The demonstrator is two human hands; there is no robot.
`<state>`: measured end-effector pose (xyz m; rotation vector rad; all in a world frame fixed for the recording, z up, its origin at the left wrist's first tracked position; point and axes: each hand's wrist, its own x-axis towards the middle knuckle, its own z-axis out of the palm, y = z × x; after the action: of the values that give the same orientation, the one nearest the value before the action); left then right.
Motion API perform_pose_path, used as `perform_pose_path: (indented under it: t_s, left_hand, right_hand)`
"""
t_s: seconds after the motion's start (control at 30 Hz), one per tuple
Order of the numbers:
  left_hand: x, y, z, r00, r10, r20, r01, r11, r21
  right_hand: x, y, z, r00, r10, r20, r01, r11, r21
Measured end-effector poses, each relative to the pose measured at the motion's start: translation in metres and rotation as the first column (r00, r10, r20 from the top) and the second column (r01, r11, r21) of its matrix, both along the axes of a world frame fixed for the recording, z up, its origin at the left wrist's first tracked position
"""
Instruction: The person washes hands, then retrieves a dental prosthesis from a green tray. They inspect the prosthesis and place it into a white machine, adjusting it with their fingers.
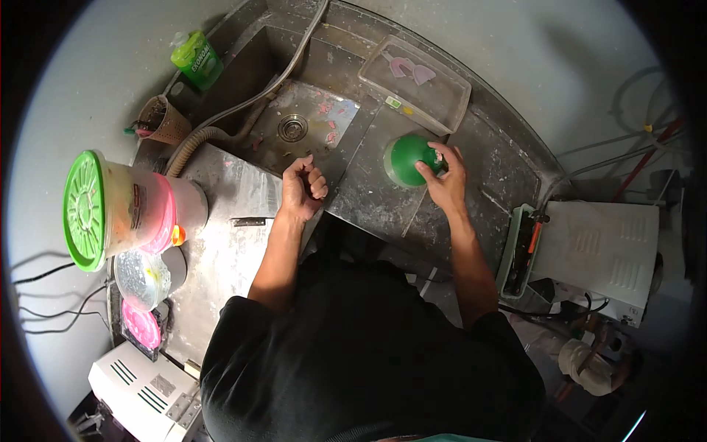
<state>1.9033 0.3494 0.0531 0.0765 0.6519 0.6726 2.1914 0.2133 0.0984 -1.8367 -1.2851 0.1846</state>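
Over the front edge of the sink, my left hand (303, 188) is closed in a loose fist. Whatever its curled fingers hold, if anything, is hidden. My right hand (446, 180) grips the right side of a round green bowl (409, 160) above the metal counter, thumb on the near side and fingers round the far side. A pale band shows along the bowl's left edge. To the left of my left hand, a flat tool with a dark handle (249, 222) lies on the counter.
Behind the hands is a metal sink (274, 118) with pink scraps. A clear plastic box (446, 103) stands at the back. Stacked tubs (121, 210) occupy the left, near a perforated cup (168, 124) and a green bottle (199, 62). A tool tray (515, 254) sits right, beside a white machine (596, 239).
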Motion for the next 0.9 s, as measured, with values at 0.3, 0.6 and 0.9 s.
perform_pose_path:
  t_s: [0.3,0.6,0.9]
  left_hand:
    - [0.029,0.006,-0.003,0.996,-0.087,0.035,0.087,0.996,0.005]
    - [0.088,-0.017,-0.003,0.834,-0.103,-0.542,0.455,0.685,0.569]
    - [0.118,-0.013,-0.022,0.715,0.107,-0.691,0.687,0.079,0.723]
  right_hand:
    - [0.025,-0.017,0.01,0.926,-0.119,-0.359,0.168,0.98,0.11]
    - [0.021,-0.016,0.016,0.997,-0.031,-0.069,0.04,0.99,0.132]
    - [0.011,-0.018,0.009,0.999,0.005,-0.047,0.003,0.986,0.166]
